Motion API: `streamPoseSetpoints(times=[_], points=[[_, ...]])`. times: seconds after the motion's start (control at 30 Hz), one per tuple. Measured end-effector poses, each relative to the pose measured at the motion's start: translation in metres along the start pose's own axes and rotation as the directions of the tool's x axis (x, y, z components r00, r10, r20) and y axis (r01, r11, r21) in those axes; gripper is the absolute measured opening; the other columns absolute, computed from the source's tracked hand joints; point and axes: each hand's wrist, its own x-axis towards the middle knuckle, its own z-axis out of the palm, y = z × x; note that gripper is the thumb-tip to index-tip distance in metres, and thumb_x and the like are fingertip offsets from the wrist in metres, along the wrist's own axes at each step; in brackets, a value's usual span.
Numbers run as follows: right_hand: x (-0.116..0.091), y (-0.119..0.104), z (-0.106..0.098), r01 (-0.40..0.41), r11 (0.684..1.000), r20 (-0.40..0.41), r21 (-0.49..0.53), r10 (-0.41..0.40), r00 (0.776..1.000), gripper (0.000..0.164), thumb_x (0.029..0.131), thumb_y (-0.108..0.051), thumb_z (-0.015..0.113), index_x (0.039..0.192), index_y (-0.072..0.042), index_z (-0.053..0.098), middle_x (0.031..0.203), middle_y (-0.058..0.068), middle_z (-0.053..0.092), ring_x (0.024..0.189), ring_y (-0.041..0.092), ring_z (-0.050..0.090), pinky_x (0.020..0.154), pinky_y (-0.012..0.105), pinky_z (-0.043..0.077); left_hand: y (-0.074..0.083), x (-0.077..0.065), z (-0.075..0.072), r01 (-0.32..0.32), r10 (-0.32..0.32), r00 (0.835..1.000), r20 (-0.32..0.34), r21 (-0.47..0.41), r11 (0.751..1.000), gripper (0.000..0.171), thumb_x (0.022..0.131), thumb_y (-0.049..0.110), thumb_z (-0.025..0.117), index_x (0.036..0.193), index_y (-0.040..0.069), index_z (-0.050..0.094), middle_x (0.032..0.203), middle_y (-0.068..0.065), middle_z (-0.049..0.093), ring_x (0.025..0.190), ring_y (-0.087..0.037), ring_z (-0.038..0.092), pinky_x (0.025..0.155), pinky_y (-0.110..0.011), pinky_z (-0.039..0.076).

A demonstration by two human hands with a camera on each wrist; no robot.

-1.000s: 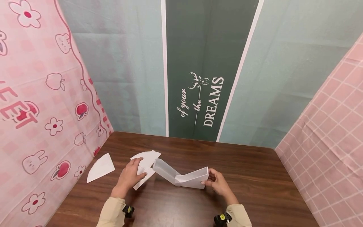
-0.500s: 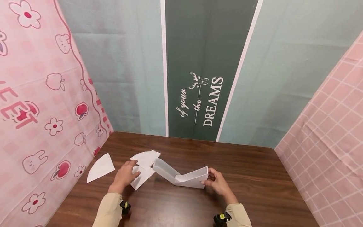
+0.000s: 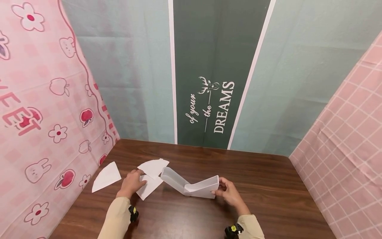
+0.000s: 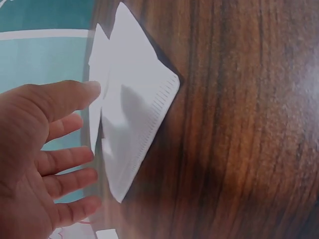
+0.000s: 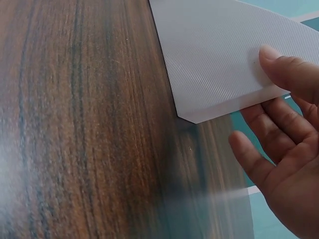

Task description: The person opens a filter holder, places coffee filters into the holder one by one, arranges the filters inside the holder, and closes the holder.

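A frosted white plastic case [image 3: 203, 190], hinged and spread into a wide V, stands on the table. My right hand [image 3: 231, 194] grips its right end, thumb [image 5: 286, 69] on the ribbed face and fingers behind. To the left, two white paper coffee filters overlap: the nearer filter [image 3: 150, 187] has a crimped edge, and the farther filter [image 3: 155, 166] reaches the case's left end. My left hand [image 3: 130, 184] is at the nearer filter's left edge, fingers spread and loosely bent, holding nothing. In the left wrist view its thumb [image 4: 75, 97] overlaps the filters.
Another white coffee filter [image 3: 107, 177] lies apart at the far left of the dark wooden table [image 3: 262, 186]. Printed cloths hang on three sides: a pink cloth [image 3: 44, 109] at left, a green one [image 3: 221, 39] behind, and a pink checked one [image 3: 352, 132] at right.
My left hand has drawn back leftward, uncovering more of the nearer filter. The right hand, the case and the filters stay in place.
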Motion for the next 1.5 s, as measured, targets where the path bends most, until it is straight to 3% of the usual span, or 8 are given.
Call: streamPoseSetpoints(times=[0.17, 0.3, 0.53, 0.67, 1.07, 1.3, 1.5], points=[[-0.003, -0.016, 0.001, 0.024, 0.997, -0.006, -0.079, -0.024, 1.000, 0.037, 0.072, 0.007, 0.074, 0.105, 0.004, 0.058, 0.100, 0.017, 0.064, 0.089, 0.027, 0.062, 0.076, 0.032, 0.050, -0.004, 0.001, 0.004, 0.023, -0.023, 1.000, 0.015, 0.010, 1.000, 0.027, 0.080, 0.007, 0.064, 0.104, -0.003, 0.063, 0.098, -0.021, 0.058, 0.091, -0.043, 0.055, 0.071, -0.055, 0.045], [-0.008, -0.037, 0.002, 0.036, 0.992, 0.009, -0.119, -0.035, 0.999, 0.035, 0.073, 0.009, 0.073, 0.104, 0.007, 0.057, 0.099, 0.021, 0.064, 0.090, 0.033, 0.062, 0.076, 0.037, 0.050, -0.008, 0.000, 0.007, 0.021, -0.022, 0.999, 0.028, 0.019, 1.000, 0.028, 0.079, 0.006, 0.065, 0.106, -0.003, 0.062, 0.099, -0.023, 0.058, 0.092, -0.043, 0.055, 0.072, -0.055, 0.045], [-0.002, -0.002, -0.001, 0.018, 0.995, 0.011, -0.099, -0.017, 1.000, 0.042, 0.073, 0.003, 0.076, 0.110, 0.005, 0.057, 0.103, 0.020, 0.064, 0.096, 0.033, 0.062, 0.079, 0.039, 0.049, -0.011, -0.001, 0.015, 0.050, -0.053, 0.998, 0.033, 0.076, 0.996, 0.029, 0.079, 0.009, 0.069, 0.106, -0.001, 0.064, 0.095, -0.018, 0.055, 0.089, -0.040, 0.056, 0.067, -0.054, 0.047], [-0.002, 0.003, -0.001, 0.038, 0.992, 0.008, -0.118, -0.038, 0.999, 0.044, 0.072, 0.000, 0.077, 0.110, 0.005, 0.057, 0.103, 0.019, 0.064, 0.095, 0.033, 0.062, 0.080, 0.038, 0.049, -0.011, 0.000, 0.018, 0.067, -0.069, 0.997, 0.018, 0.094, 0.993, 0.026, 0.079, 0.009, 0.070, 0.103, 0.000, 0.065, 0.091, -0.016, 0.053, 0.086, -0.040, 0.055, 0.063, -0.054, 0.047], [-0.002, 0.004, -0.001, 0.068, 0.987, 0.008, -0.144, -0.067, 0.998, 0.042, 0.072, 0.000, 0.078, 0.108, 0.004, 0.058, 0.100, 0.017, 0.065, 0.092, 0.028, 0.063, 0.079, 0.034, 0.050, -0.009, 0.001, 0.013, 0.089, -0.091, 0.996, 0.015, 0.107, 0.990, 0.026, 0.077, 0.013, 0.073, 0.098, 0.001, 0.065, 0.091, -0.018, 0.054, 0.086, -0.042, 0.052, 0.064, -0.055, 0.045], [-0.002, 0.002, 0.001, 0.051, 0.986, -0.008, -0.156, -0.053, 0.999, 0.042, 0.071, -0.001, 0.078, 0.108, 0.003, 0.058, 0.101, 0.016, 0.065, 0.094, 0.030, 0.062, 0.080, 0.037, 0.049, -0.011, 0.002, 0.012, 0.037, -0.032, 0.999, -0.041, 0.143, 0.989, 0.008, 0.077, 0.006, 0.069, 0.081, 0.006, 0.062, 0.078, -0.012, 0.051, 0.074, -0.037, 0.055, 0.057, -0.053, 0.044], [-0.004, -0.012, 0.003, 0.046, 0.985, -0.024, -0.165, -0.050, 0.998, 0.040, 0.072, 0.005, 0.076, 0.107, 0.004, 0.058, 0.101, 0.017, 0.065, 0.094, 0.032, 0.062, 0.080, 0.041, 0.049, -0.009, 0.003, 0.007, 0.011, -0.001, 0.997, -0.074, 0.137, 0.990, 0.008, 0.078, 0.003, 0.066, 0.074, 0.008, 0.061, 0.072, -0.009, 0.053, 0.066, -0.032, 0.057, 0.052, -0.047, 0.045]])
